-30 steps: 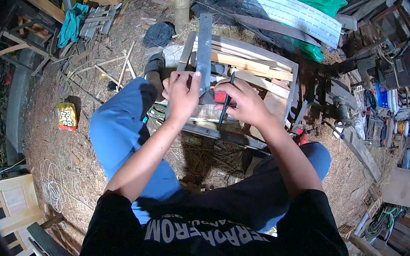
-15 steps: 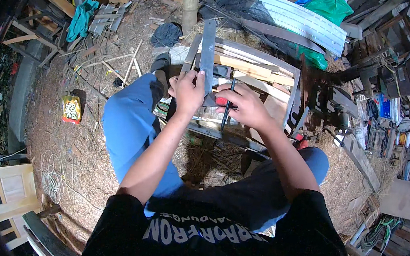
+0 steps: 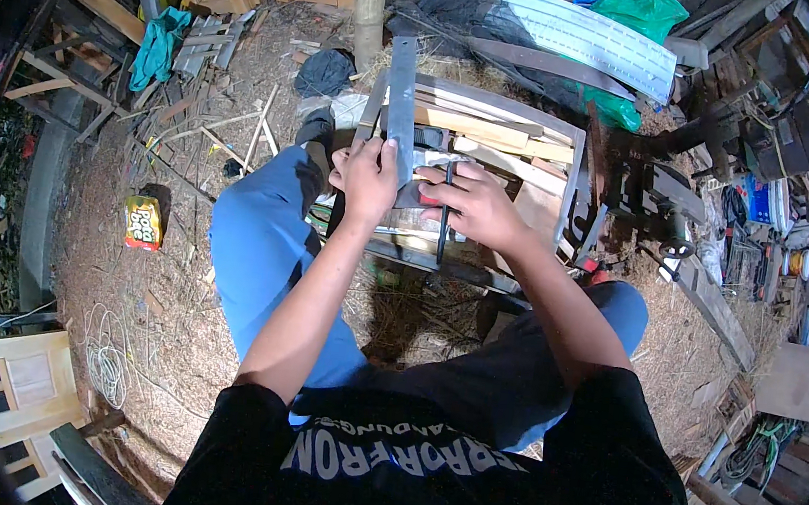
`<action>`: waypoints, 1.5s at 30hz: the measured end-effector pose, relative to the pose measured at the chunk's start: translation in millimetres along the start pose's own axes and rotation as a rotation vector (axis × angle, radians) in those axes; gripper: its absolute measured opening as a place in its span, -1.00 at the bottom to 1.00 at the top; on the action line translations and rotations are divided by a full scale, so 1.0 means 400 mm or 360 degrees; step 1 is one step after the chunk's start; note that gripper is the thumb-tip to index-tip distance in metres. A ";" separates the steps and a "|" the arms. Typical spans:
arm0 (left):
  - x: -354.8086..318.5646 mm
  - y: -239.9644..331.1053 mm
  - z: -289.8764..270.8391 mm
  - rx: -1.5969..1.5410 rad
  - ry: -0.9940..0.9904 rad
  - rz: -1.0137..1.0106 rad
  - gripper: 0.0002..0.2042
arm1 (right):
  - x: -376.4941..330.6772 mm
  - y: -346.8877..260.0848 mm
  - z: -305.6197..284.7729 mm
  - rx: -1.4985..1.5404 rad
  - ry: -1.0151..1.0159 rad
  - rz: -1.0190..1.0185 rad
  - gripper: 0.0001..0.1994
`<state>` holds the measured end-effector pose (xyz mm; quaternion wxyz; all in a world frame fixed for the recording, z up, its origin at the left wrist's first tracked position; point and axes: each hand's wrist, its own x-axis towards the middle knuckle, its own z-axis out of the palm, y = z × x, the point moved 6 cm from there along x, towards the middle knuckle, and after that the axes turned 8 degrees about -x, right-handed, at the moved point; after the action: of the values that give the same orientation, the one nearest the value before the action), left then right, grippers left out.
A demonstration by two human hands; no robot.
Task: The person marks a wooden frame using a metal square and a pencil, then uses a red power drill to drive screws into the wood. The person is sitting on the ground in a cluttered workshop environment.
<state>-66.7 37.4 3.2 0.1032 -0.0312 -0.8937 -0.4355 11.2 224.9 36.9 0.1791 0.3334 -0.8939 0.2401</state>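
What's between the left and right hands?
Head view: the lower end of the flat metal bar, gripped by the left hand, and a red object, partly hidden by the right hand; its kind is unclear.

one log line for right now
left hand: holding grey flat strip | right hand: holding slim black stick | beyond: wooden strips

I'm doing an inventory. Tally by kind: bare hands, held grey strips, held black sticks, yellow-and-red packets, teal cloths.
Bare hands, left hand and right hand: 2
Grey strip: 1
Black stick: 1
Yellow-and-red packet: 1
Teal cloth: 1
Total: 6
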 end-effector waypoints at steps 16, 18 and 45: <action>-0.010 -0.009 0.005 0.0000 0.0074 -0.0100 -0.70 | 0.021 -0.011 -0.019 0.0098 0.0045 0.0146 -0.68; -0.010 -0.008 0.005 -0.0018 0.0084 -0.0090 -0.69 | 0.026 -0.016 -0.028 0.0152 0.0131 0.0148 -0.69; -0.011 0.000 0.002 -0.0065 0.0147 -0.0036 -0.68 | 0.053 -0.024 -0.014 0.0122 0.0667 0.0766 -0.70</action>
<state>-62.5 38.1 2.0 0.1389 -0.0029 -0.8791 -0.4559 3.7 210.7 54.7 0.2846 0.0621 -0.8811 0.3726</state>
